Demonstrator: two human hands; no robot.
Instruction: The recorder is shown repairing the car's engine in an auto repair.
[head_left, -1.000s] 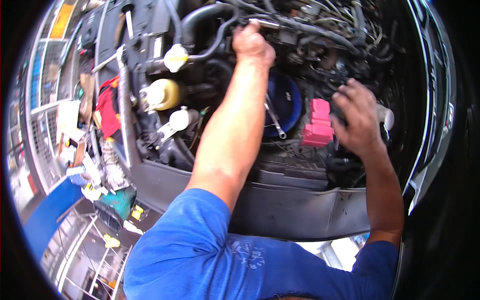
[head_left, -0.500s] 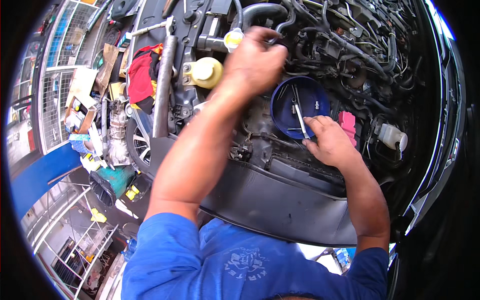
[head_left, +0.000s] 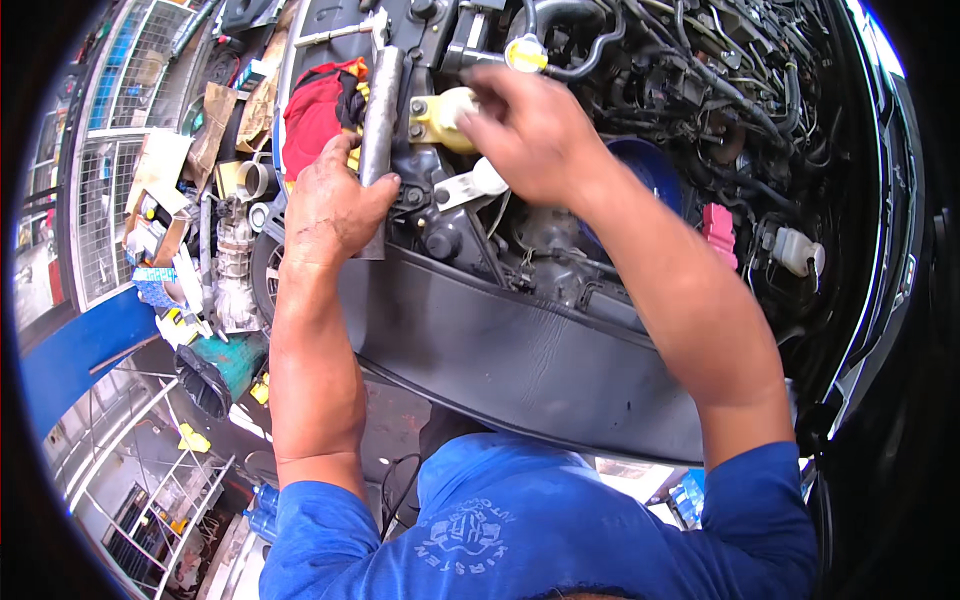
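Observation:
My left hand (head_left: 328, 205) lies against a thick grey metal pipe (head_left: 382, 115), its thumb stretched over the pipe and its fingers apart, reaching to a red cloth (head_left: 312, 120) with black and yellow parts. Whether any fingertips curl under the pipe is hidden. My right hand (head_left: 535, 130) is smeared by motion above a pale yellow reservoir (head_left: 455, 122), close to its rounded top; its grip does not show. Behind my right forearm a blue bowl (head_left: 645, 165) shows only in part, and its contents are mostly covered.
An engine bay full of hoses (head_left: 590, 35) spreads ahead and right. A yellow-topped filler (head_left: 526, 54) stands beyond my right hand. A pink block (head_left: 718, 232) and a white reservoir (head_left: 798, 250) sit at right. The dark bumper (head_left: 520, 350) runs before me. Boxes (head_left: 158, 165) and parts crowd the left.
My left hand has moved left to the pipe and cloth. My right hand has left the wrench in the blue bowl and swung left over the yellow reservoir. The view has shifted.

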